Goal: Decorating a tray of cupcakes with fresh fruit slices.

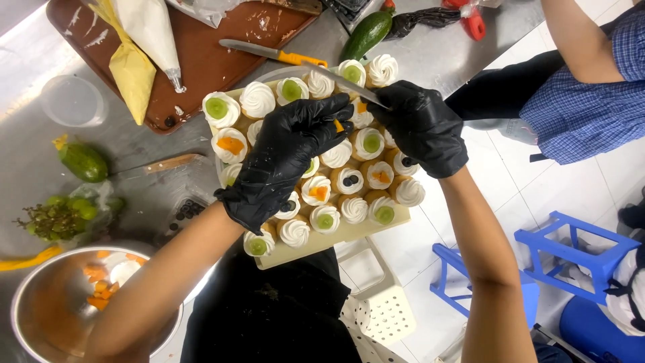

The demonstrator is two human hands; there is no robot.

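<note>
over a pale square board [349,233] crowded with small cream-topped pastries [257,99], both black-gloved hands work close together near the board's far side; the left hand [285,154] reaches across the rows with fingers curled and pinched at the tips on a small orange fruit piece [338,125], held just above the pastries; the right hand [422,126] is closed in a fist around the handle of a slim metal blade [339,82], whose tip points away to the left over the swirls; the pastries carry white cream rosettes, some topped with green grape halves, some with orange cubes, some with dark berries; the board juts over the edge of a steel counter [430,57]; at the near left stands a steel bowl [40,296] holding orange fruit cubes and something white; beside it lies a bunch of green grapes [60,214], and farther off a green avocado-like fruit [84,161] and a wooden-handled knife [158,165]; a brown tray [208,60] at the far left bears a white piping bag [153,30] and a yellow piping bag [131,67]; an orange-handled knife [272,52] lies at its corner, near a dark green cucumber-like vegetable [367,33]; to the right, another person's arm in a blue checked sleeve [584,114] shows, with blue plastic stools [571,252] on the white tiled floor below.
</note>
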